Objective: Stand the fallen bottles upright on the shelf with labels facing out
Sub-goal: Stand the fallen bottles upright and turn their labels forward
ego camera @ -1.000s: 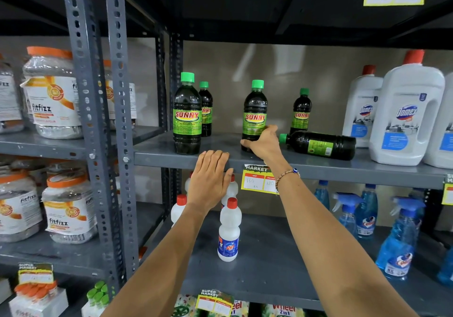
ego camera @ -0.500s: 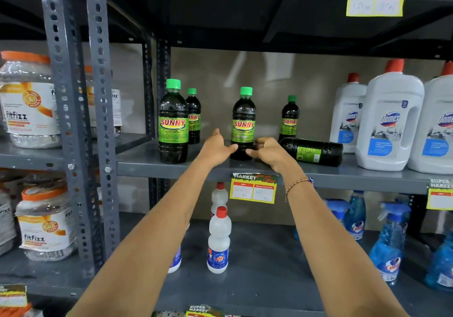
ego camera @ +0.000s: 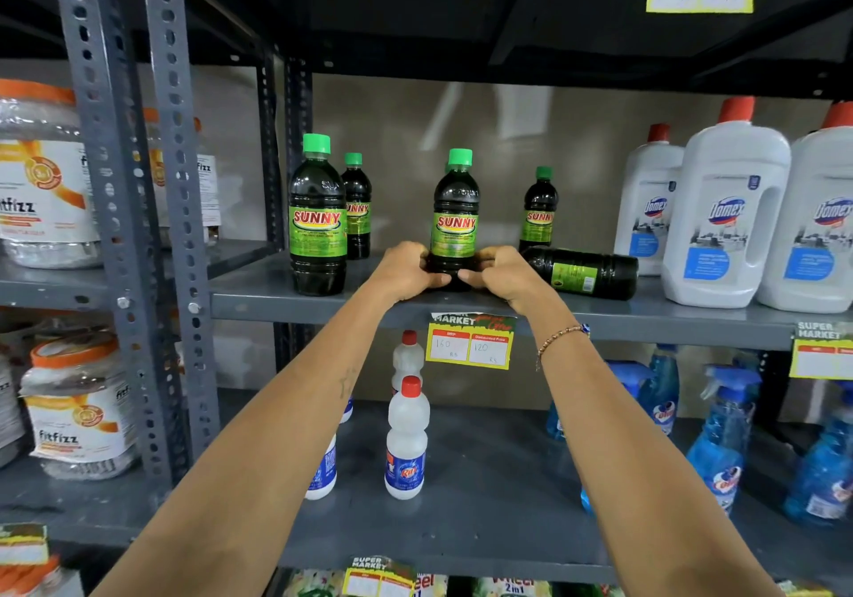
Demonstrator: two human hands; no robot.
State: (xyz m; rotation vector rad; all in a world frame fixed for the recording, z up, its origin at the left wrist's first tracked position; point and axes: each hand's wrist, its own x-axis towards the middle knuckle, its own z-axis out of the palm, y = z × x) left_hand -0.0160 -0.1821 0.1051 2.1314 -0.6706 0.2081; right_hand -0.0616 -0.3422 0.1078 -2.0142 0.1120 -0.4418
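Note:
A dark Sunny bottle (ego camera: 455, 208) with a green cap stands upright at the middle of the grey shelf (ego camera: 286, 308), label facing me. My left hand (ego camera: 408, 271) and my right hand (ego camera: 501, 273) both grip its base from either side. Just right of my right hand a fallen Sunny bottle (ego camera: 586, 271) lies on its side, its base pointing right and its neck hidden behind my hand. Three more Sunny bottles stand upright: one front left (ego camera: 317, 217), one behind it (ego camera: 357, 208), one at the back right (ego camera: 539, 211).
White Domex jugs (ego camera: 724, 222) stand at the shelf's right end. The shelf below holds white bottles with red caps (ego camera: 406, 439) and blue spray bottles (ego camera: 720, 435). Fitfizz jars (ego camera: 41, 180) fill the left rack beyond the perforated steel uprights (ego camera: 175, 208). A yellow price tag (ego camera: 468, 342) hangs from the shelf edge.
My left hand rose from the shelf's front edge to the middle Sunny bottle. Both hands have closed around its base. The fallen bottle has stayed put.

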